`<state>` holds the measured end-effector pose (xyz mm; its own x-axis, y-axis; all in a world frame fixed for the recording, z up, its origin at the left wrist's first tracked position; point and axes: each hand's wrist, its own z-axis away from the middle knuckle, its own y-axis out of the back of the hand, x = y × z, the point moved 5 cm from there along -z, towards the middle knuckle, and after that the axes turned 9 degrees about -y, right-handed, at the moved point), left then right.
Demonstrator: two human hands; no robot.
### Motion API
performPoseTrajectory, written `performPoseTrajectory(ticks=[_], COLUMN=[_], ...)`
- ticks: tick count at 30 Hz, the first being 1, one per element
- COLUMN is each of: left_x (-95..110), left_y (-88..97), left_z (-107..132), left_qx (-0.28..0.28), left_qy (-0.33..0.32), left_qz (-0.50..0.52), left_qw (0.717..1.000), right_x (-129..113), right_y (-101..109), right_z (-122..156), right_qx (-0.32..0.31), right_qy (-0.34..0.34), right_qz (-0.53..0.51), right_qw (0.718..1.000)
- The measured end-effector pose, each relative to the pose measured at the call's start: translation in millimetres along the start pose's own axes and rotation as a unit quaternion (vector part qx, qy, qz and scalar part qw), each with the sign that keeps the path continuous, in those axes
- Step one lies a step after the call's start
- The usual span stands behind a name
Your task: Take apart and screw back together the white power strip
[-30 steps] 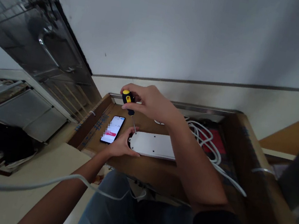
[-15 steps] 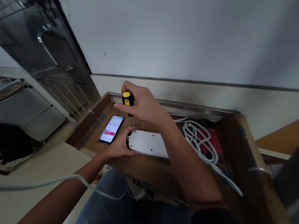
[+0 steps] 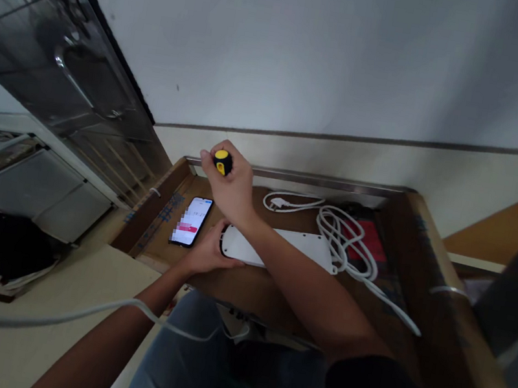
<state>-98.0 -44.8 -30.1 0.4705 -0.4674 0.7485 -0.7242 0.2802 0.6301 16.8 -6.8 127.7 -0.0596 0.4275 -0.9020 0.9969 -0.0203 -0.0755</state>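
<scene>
My right hand (image 3: 233, 187) is closed round the black and yellow handle of a screwdriver (image 3: 223, 161), held upright over the left end of a white power strip (image 3: 302, 248). The shaft and tip are hidden behind the hand. The strip lies face down, with small dark screw holes along its back, and my right forearm crosses over its middle. My left hand (image 3: 208, 251) grips the strip's left end, thumb along the near edge and fingers at the far side.
A phone (image 3: 191, 221) with a lit timer screen lies left of the strip. The strip's white cable (image 3: 338, 233) is coiled at the right, its plug (image 3: 279, 204) behind the strip. A red item (image 3: 369, 241) lies under the coil. Raised wooden sides (image 3: 458, 317) border the tabletop. Another white cable (image 3: 72, 316) hangs across my left forearm.
My right hand has turned about the screwdriver handle, wrist swung toward me and thumb raised. The plug and more of the strip now show. My left hand keeps its hold.
</scene>
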Motion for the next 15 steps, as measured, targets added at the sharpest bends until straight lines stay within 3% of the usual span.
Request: performPoseTrajectory(ticks=[2, 5, 11, 15], left_x=[2, 6, 6, 2], left_y=[0.7, 1.3, -0.4, -2.3], left_z=[0, -1, -2, -3], left_qx=[0.007, 0.009, -0.021, -0.018], left_qy=[0.005, 0.005, -0.016, -0.032], left_qz=[-0.006, 0.005, 0.039, 0.058], left_qw=[1.0, 1.0, 0.999, 0.998], right_x=[0, 0, -9, -5], right_y=[-2, -1, 8, 8], right_z=[4, 4, -9, -14], right_qx=[0.026, 0.01, -0.15, -0.211], right_qy=[-0.012, -0.011, 0.054, 0.052], right_qz=[0.013, 0.014, -0.048, -0.116], right_qw=[1.0, 1.0, 0.986, 0.969])
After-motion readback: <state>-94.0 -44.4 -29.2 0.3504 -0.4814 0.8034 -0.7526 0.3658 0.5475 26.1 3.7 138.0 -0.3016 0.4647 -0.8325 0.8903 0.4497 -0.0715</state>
